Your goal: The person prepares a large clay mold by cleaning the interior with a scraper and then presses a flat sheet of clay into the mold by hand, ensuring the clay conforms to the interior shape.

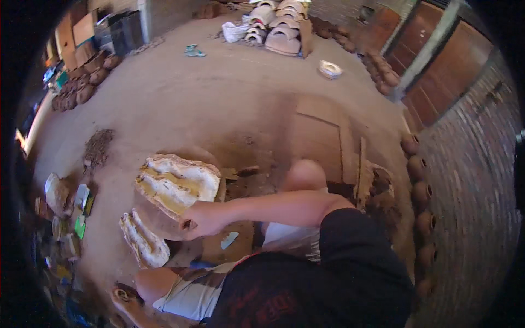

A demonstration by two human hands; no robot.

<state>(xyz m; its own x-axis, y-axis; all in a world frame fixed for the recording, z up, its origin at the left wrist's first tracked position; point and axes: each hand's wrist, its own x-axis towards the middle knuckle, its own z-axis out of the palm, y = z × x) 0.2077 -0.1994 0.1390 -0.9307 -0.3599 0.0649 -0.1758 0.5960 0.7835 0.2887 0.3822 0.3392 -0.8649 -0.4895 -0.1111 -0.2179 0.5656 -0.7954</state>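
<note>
My right hand point(203, 220), fingers curled, is at the near edge of a large off-white mould point(178, 183) with two long hollows. A dark brown spot shows at its fingers; I cannot make out what they hold. The mould rests on a round brown board point(158, 218). Nearer to me on the left, a smaller whitish mould point(145, 240) with a long groove lies beside the board. Low at the left, beside my knee, is my left hand point(124, 300), its fingers curled around something brown that is too unclear to name.
Ahead to the right lies a brown wooden panel point(317, 142). Round clay pots point(422, 194) line the brick wall on the right. Clay crumbs point(98, 147) and assorted clutter point(60, 235) lie on the left. Stacked arched moulds point(284, 33) and blue-green sandals point(194, 51) are farther off.
</note>
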